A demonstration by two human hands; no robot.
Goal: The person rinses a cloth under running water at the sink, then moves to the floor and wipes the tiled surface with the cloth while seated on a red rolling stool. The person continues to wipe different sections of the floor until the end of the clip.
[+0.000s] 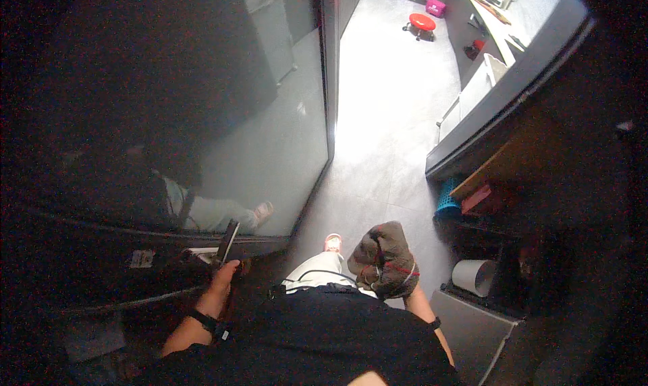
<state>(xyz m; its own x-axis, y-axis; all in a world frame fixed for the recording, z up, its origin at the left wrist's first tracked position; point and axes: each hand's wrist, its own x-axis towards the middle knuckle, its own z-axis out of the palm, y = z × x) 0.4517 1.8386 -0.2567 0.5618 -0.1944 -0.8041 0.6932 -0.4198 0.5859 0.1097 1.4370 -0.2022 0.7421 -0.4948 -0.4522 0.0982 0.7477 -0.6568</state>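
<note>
My left hand (226,276) is at the lower end of a metal door handle (229,241) on a dark-framed glass door (253,148). The thumb lies along the top; the fingers wrap underneath, mostly out of sight. On the other side, my right hand (411,295) holds a grey-brown cloth bundle (387,259) in front of my right hip. The bundle has a black strap and red and white cords, and it hides nearly all of the hand.
Ahead, a bright tiled floor (390,107) runs through the doorway. Beyond stand a red rolling stool (421,22), a pink bag (435,7) and a cluttered counter (493,18). Close on the right are a blue basket (447,201), a white cylinder (468,276) and a grey box-like unit (466,325).
</note>
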